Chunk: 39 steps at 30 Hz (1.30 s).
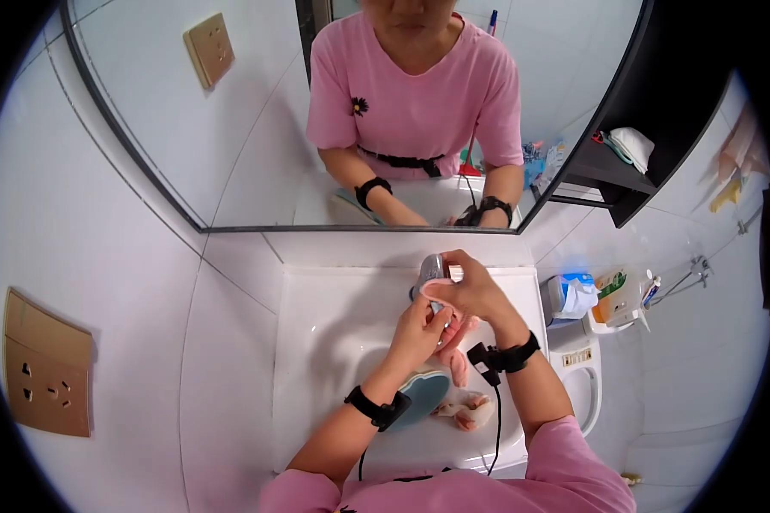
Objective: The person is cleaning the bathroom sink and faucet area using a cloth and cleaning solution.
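Note:
At the back of a white washbasin (295,372), both hands work close together beside a chrome faucet (432,264). My right hand (478,288) holds a limp pink cloth-like piece (437,288), with its thumb along it and its fingers by the faucet. My left hand (417,327) pinches the same pink piece just below; the faucet's spout is partly hidden behind the hands. The lower part of the pink piece hangs into the basin. Nearer me, a blue-green scalloped dish (423,397) lies partly behind my left wrist. Beside it is a crumpled whitish and reddish item (471,412) I cannot identify.
A framed mirror (417,192) rises behind the basin, reflecting a person in pink. To the right are a tissue pack (577,295), an amber bottle (613,295), a toilet (593,385) and a dark shelf (622,176). A socket plate (48,365) is on the left wall. Cables (498,423) hang from wrist straps.

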Each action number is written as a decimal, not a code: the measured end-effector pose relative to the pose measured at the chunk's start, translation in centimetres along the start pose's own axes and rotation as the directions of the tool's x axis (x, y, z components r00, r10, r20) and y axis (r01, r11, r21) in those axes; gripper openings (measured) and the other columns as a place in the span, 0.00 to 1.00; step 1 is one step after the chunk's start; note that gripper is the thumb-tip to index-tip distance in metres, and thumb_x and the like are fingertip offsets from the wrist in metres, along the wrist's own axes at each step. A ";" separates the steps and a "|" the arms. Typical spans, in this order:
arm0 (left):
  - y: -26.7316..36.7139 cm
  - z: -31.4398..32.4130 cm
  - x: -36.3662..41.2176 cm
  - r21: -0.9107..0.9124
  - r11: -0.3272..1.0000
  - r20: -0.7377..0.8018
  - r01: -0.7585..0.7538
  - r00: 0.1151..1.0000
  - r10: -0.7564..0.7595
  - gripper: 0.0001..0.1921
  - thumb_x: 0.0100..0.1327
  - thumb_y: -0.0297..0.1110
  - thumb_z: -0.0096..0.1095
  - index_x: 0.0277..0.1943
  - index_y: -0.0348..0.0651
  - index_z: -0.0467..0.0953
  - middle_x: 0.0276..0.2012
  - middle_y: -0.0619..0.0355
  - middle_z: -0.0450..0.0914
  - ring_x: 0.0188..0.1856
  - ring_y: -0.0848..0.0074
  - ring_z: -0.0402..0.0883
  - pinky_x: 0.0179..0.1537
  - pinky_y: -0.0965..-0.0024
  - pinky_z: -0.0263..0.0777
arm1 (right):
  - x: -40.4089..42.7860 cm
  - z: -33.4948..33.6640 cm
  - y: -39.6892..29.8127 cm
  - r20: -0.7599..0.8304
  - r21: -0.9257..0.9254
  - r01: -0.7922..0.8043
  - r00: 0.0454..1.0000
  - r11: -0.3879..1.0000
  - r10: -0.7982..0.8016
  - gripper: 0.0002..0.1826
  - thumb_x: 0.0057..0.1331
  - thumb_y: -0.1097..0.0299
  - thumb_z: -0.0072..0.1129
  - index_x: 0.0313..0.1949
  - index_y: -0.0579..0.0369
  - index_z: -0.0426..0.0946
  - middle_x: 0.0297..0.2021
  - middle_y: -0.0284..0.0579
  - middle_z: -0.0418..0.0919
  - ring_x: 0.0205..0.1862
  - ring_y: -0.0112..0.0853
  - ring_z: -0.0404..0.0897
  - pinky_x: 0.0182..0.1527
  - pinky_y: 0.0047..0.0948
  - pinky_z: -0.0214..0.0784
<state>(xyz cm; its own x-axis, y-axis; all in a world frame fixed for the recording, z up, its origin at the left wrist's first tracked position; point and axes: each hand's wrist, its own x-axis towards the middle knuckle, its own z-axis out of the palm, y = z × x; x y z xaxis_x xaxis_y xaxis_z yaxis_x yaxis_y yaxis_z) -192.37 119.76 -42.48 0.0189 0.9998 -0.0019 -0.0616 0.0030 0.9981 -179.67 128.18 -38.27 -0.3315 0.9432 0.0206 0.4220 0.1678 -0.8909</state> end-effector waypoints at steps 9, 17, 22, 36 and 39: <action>1.0 0.2 -0.1 -0.063 0.987 0.034 0.148 0.989 -0.146 0.07 0.72 0.32 0.55 0.42 0.37 0.69 0.30 0.57 0.81 0.28 0.82 0.77 0.32 0.77 0.74 | 3.7 0.1 3.6 -0.095 0.182 -0.174 0.976 0.968 0.194 0.19 0.64 0.59 0.64 0.26 0.66 0.78 0.22 0.40 0.78 0.24 0.22 0.73 0.26 0.27 0.66; -0.2 -0.1 0.2 0.110 0.993 0.035 0.030 0.999 -0.034 0.07 0.72 0.31 0.55 0.42 0.36 0.69 0.30 0.57 0.81 0.28 0.81 0.78 0.31 0.77 0.75 | 0.2 0.3 2.1 -0.047 0.140 0.143 0.989 0.980 -0.138 0.27 0.53 0.59 0.74 0.47 0.64 0.77 0.35 0.45 0.82 0.35 0.37 0.79 0.40 0.33 0.72; 1.4 0.6 0.1 0.003 0.987 0.029 0.158 0.987 -0.158 0.06 0.71 0.31 0.55 0.43 0.37 0.70 0.31 0.57 0.81 0.28 0.81 0.78 0.32 0.76 0.75 | 4.2 0.5 3.8 -0.104 0.230 -0.084 0.988 0.970 0.110 0.18 0.60 0.59 0.69 0.27 0.62 0.77 0.21 0.37 0.79 0.24 0.27 0.76 0.29 0.28 0.69; 1.3 0.1 0.1 -0.049 0.986 0.082 0.160 0.984 -0.156 0.06 0.72 0.31 0.54 0.45 0.38 0.69 0.32 0.56 0.82 0.29 0.81 0.78 0.33 0.77 0.74 | 3.2 1.0 2.9 0.155 0.538 -0.258 0.966 0.802 0.206 0.19 0.57 0.69 0.65 0.44 0.69 0.78 0.32 0.40 0.79 0.31 0.24 0.76 0.35 0.23 0.71; 0.4 -0.2 0.2 -0.082 0.982 0.062 0.168 0.985 -0.163 0.07 0.72 0.31 0.54 0.46 0.38 0.69 0.32 0.57 0.82 0.28 0.82 0.77 0.32 0.78 0.74 | 2.2 1.3 2.0 0.163 0.620 -0.298 0.954 0.725 0.253 0.19 0.59 0.68 0.63 0.46 0.69 0.78 0.32 0.40 0.79 0.30 0.24 0.76 0.35 0.23 0.71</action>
<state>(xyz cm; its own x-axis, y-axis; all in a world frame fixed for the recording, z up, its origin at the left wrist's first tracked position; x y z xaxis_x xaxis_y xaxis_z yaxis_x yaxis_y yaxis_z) -192.61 119.99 -42.06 0.0906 0.9828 -0.1607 -0.1393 0.1722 0.9752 -180.65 130.21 -40.63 -0.3475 0.8951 -0.2795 -0.1182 -0.3375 -0.9339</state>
